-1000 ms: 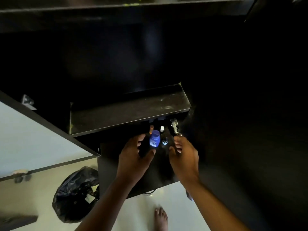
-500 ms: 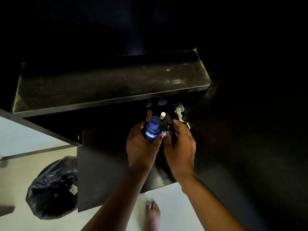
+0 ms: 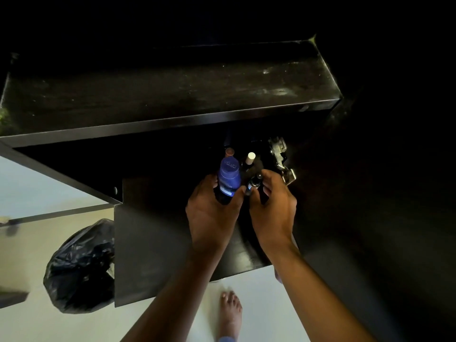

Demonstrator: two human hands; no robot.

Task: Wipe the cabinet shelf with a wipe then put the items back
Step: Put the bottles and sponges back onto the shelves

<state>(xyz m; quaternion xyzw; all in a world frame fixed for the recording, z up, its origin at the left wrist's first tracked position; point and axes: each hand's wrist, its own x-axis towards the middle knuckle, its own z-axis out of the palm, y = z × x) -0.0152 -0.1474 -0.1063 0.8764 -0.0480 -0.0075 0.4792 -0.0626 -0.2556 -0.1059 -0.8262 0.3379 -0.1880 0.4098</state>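
the left hand (image 3: 212,213) is wrapped around a blue bottle (image 3: 229,178), fingers and thumb curled on its dark lower body, holding it upright at the front of the lower cabinet shelf (image 3: 158,238). at 3 o'clock of it and just beside, the right hand (image 3: 272,206) pinches a small dark bottle (image 3: 254,185) between thumb and fingers. at 12 o'clock of the blue bottle stand a brown-capped item (image 3: 230,152) and a white-capped item (image 3: 251,157). a metal hinge (image 3: 280,156) sits at 1 o'clock. the upper shelf (image 3: 172,95) is dusty and smeared. a black bag (image 3: 81,267) lies on the floor at 8 o'clock, a bare foot (image 3: 230,314) at 6
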